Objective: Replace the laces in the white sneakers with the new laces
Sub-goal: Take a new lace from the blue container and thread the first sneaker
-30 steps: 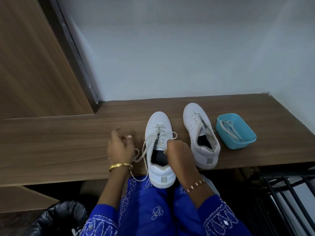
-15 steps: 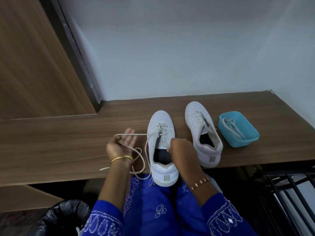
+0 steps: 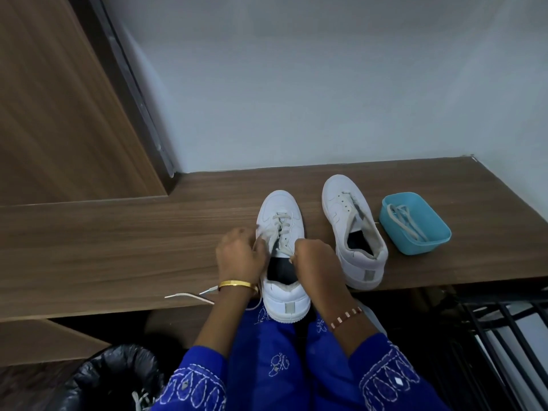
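- Both hands work at the nearer white sneaker (image 3: 280, 223): the left hand (image 3: 239, 256) is curled against its left side with fingers at the lace (image 3: 281, 232) beside the eyelets, and the right hand (image 3: 315, 258) pinches the lace at the top of the tongue, just above the dark opening.
- That sneaker sits at the front edge of the wooden desktop (image 3: 118, 232), its heel hanging a little over the edge above the blue-clothed lap (image 3: 267, 360); the lace is threaded only through its upper eyelets.
- Loose lace ends (image 3: 189, 296) trail across the desktop near the front edge, left of the left wrist and its gold bangle (image 3: 237, 284).
- A beaded bracelet (image 3: 345, 317) circles the right wrist.
- A black-lined bin (image 3: 115, 378) stands below the desktop at lower left.
- Further back and to the right stands the second white sneaker (image 3: 353, 232), unlaced, toe toward the wall.
- Just right of it, toward the desktop's right end, a blue tub (image 3: 424, 244) holds a bundle of laces (image 3: 406, 222).
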